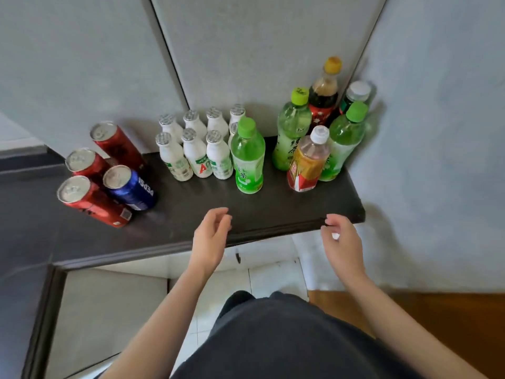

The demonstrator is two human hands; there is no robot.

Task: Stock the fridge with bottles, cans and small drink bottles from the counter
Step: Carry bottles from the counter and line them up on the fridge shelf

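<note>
On the dark counter (191, 214) stand three red cans (90, 201) and a blue can (131, 187) at the left. Several small white drink bottles (195, 151) are grouped at the back middle. A green tea bottle (248, 157) stands alone in front of them. At the right corner cluster two more green bottles (291, 132), an orange-labelled bottle (307, 160), a dark bottle with a yellow cap (325, 91) and a white-capped bottle (356, 95). My left hand (210, 236) and my right hand (341, 242) hover over the counter's front edge, fingers loosely curled, holding nothing.
Grey walls close the counter at the back and right. The counter runs on to the left and bends toward me. Below its front edge lie white floor tiles (273, 274) and a wooden floor strip (437, 318). No fridge is in view.
</note>
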